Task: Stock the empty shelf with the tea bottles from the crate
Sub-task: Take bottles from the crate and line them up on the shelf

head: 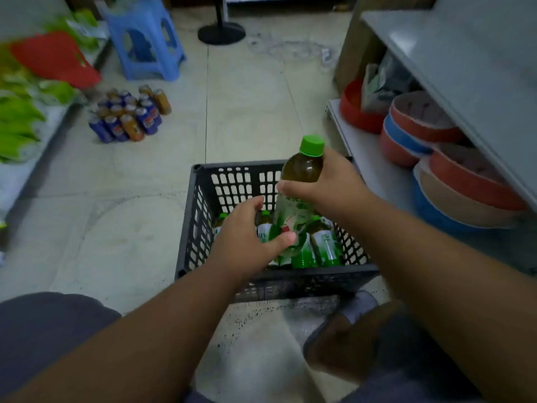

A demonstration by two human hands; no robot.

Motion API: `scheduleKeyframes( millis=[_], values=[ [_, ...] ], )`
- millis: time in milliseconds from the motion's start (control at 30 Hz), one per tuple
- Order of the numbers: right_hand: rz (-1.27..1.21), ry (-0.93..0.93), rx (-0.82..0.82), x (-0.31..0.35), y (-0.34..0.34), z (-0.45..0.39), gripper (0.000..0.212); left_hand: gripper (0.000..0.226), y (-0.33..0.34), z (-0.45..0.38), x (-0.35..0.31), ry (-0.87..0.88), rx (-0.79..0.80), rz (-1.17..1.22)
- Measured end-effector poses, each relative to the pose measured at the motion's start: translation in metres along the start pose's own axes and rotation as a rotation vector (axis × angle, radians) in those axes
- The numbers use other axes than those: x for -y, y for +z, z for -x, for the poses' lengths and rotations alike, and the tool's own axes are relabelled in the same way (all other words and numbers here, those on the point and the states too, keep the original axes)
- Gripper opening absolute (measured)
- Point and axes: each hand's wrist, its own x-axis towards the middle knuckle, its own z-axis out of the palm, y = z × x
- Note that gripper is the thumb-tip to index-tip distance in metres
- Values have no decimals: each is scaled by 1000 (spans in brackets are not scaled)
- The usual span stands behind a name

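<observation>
A black slotted crate [200, 216] stands on the floor in front of me with several green-capped tea bottles [327, 242] lying in it. My right hand [334, 181] grips one tea bottle [303, 167] by its upper body and holds it upright above the crate, green cap on top. My left hand [247, 237] cups the lower part of the same bottle, thumb across its label. A grey shelf board [453, 71] runs along the right, above the crate's level.
Stacked red, blue and beige bowls [441, 170] fill the low shelf on the right. A cluster of drink cans [130, 114] and a blue plastic stool [145, 39] stand on the floor at back left. Green packets [20, 112] lie on a left shelf. A black stand base [222, 32] lies farther back.
</observation>
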Motion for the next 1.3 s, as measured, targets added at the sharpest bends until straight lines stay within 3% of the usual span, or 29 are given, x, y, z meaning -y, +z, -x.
scheduleKeyframes(
  millis=[100,333,467,600,867,1033,1300],
  values=[
    [-53,-50,-96,31,-41,43,52,102,-3,29,-43,74,2,46],
    [-26,-87,-313,66,-129,152,47,89,29,84,-146,283,199,193],
    [62,-41,-469,68,-163,211,39,72,54,110,-188,444,315,281],
    [133,30,-643,68,-197,261,44,68,81,128,-225,539,483,328],
    [216,222,-985,20,-275,319,49,86,180,125,-302,731,765,223],
    [274,372,-1095,-36,-322,332,48,107,268,115,-338,863,806,96],
    [287,531,-1242,-108,-376,343,57,121,386,99,-368,1005,893,-157]
  ],
)
